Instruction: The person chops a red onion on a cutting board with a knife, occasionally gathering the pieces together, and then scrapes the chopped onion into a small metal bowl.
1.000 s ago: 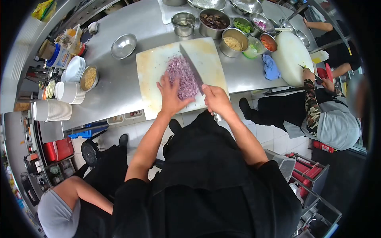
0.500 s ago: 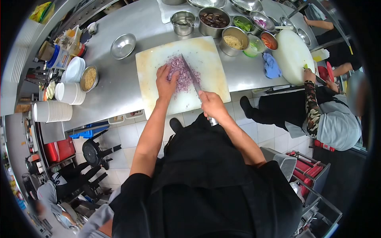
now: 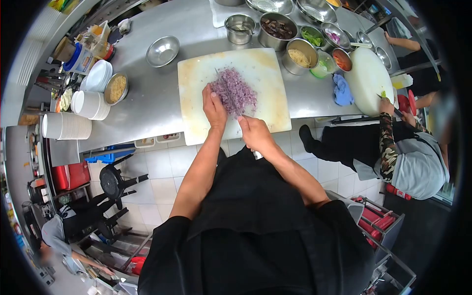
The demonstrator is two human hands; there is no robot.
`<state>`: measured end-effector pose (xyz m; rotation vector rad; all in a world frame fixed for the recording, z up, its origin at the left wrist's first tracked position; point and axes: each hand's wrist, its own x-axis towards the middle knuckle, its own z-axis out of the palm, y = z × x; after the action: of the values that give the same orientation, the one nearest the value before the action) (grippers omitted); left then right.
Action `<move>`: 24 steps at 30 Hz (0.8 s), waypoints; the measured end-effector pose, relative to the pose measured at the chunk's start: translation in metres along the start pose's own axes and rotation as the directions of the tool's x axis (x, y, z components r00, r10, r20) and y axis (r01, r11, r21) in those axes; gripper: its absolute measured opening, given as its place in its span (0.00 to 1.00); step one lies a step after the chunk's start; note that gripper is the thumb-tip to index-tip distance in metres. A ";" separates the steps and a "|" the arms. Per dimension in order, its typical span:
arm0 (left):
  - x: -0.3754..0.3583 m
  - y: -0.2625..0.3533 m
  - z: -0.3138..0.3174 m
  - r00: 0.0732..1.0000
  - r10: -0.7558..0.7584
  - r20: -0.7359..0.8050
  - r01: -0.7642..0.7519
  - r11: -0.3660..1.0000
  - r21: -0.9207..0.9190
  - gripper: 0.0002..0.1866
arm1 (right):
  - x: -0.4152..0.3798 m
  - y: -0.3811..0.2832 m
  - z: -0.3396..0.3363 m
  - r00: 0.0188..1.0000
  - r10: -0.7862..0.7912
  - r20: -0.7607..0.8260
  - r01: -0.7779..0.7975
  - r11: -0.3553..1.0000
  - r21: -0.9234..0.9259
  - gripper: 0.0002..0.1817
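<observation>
My right hand [image 3: 256, 133] is closed round the handle of a long kitchen knife [image 3: 229, 95]. The blade points away from me and lies across a heap of finely chopped red onion [image 3: 242, 89]. Beside the heap's left edge, close to the blade, is my left hand [image 3: 215, 107], fingers stretched out and holding nothing. Under all this is a large white cutting board [image 3: 270, 115] with yellowish patches, set at the front edge of the steel counter [image 3: 142, 103].
Pots and bowls of ingredients, among them a pot of dark pieces [image 3: 278, 29], stand behind the board. A blue cloth [image 3: 342, 90] lies right, near a round white board [image 3: 366, 78] where a co-worker [image 3: 413, 157] holds a knife. Left are stacked white containers [image 3: 66, 126] and a metal bowl [image 3: 162, 51].
My left hand has turned from resting over the onion to its left side. The knife has shifted left across the heap, which looks more gathered. The whole view has shifted slightly.
</observation>
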<state>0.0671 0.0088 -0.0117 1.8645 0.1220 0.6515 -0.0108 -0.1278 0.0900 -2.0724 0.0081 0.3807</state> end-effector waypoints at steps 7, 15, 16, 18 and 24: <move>-0.006 -0.004 0.000 0.999 -0.009 -0.046 0.009 1.000 -0.007 0.25 | 0.003 0.004 0.005 0.997 -0.016 0.071 0.013 0.999 0.042 0.23; -0.010 -0.005 -0.002 1.000 0.001 -0.027 0.000 0.999 0.034 0.25 | -0.003 -0.002 -0.004 0.994 0.061 0.087 -0.072 0.988 0.136 0.25; -0.007 -0.005 0.000 1.000 0.006 -0.021 -0.005 0.999 0.043 0.25 | -0.004 -0.005 -0.007 1.000 0.020 0.020 -0.023 0.984 0.175 0.25; -0.006 -0.005 0.005 0.999 0.030 -0.017 -0.029 0.997 0.069 0.25 | 0.008 0.000 -0.012 0.991 0.114 0.064 -0.122 0.984 0.127 0.26; 0.015 -0.010 0.016 0.987 0.143 0.078 -0.163 0.851 0.500 0.25 | 0.000 -0.002 -0.040 0.979 0.195 0.062 -0.204 0.961 0.186 0.25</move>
<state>0.0898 0.0050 -0.0195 2.4147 0.1284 0.7423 0.0002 -0.1609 0.1099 -1.8773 0.2217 0.5278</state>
